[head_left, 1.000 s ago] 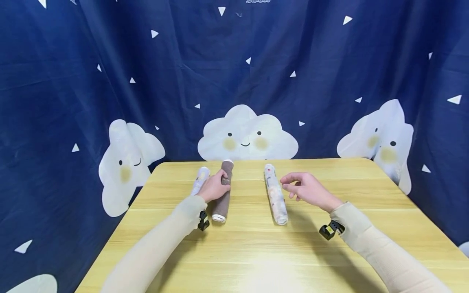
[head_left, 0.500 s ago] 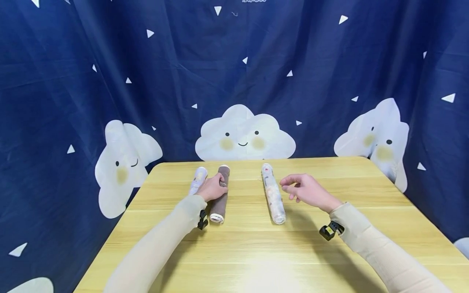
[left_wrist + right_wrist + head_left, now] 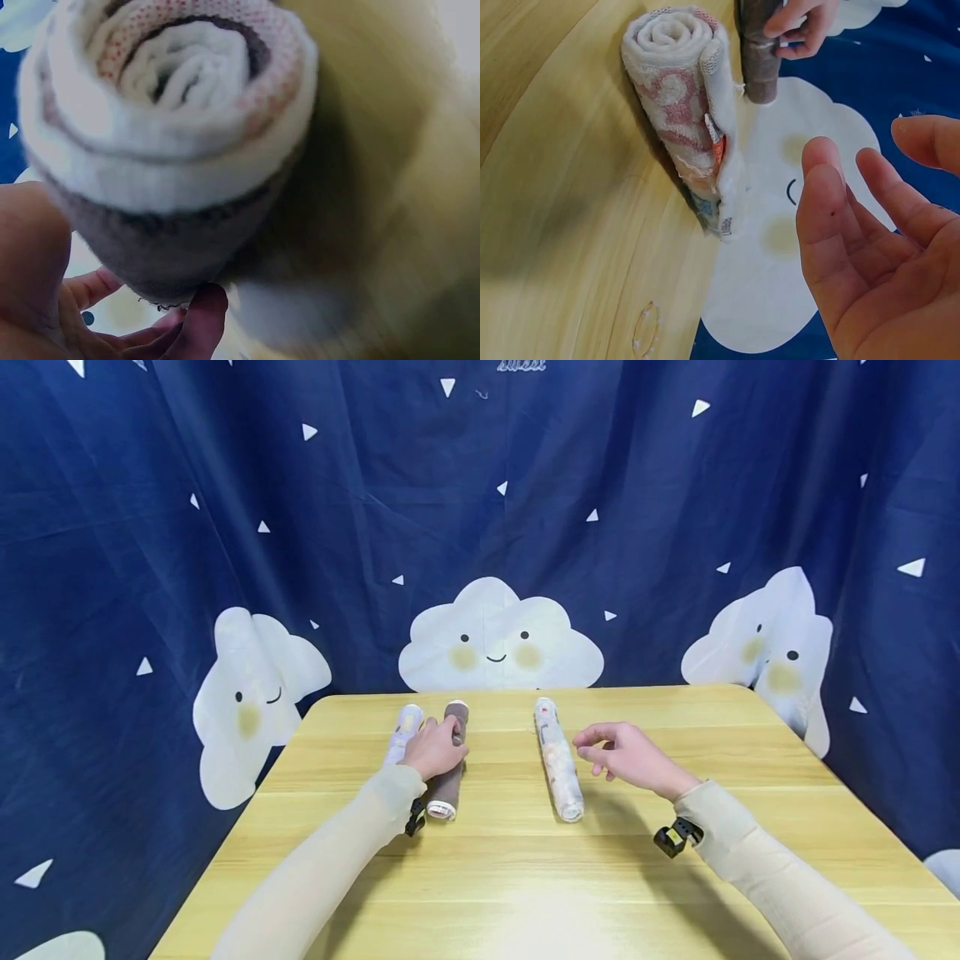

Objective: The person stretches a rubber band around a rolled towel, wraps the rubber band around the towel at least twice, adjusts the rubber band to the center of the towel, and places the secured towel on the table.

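Three rolled towels lie on the wooden table, pointing away from me. In the head view my left hand (image 3: 435,748) holds the brown rolled towel (image 3: 447,789) around its middle, thumb and fingers on its sides. The left wrist view shows this towel's white spiral end (image 3: 180,142) up close, with fingertips (image 3: 206,307) at its side. Just left of it lies a pale lilac rolled towel (image 3: 405,731), partly hidden by the left hand. My right hand (image 3: 630,760) hovers beside the white patterned rolled towel (image 3: 558,760), apart from it, fingers loosely bent and holding nothing.
The light wooden table (image 3: 510,868) has its far edge against a dark blue curtain (image 3: 360,527) printed with smiling clouds. Wrist cameras (image 3: 678,837) are strapped on both wrists.
The brown towel's far end has come down and slightly nearer, with the left hand staying on it. The right hand has hardly moved. The head view has shifted slightly.
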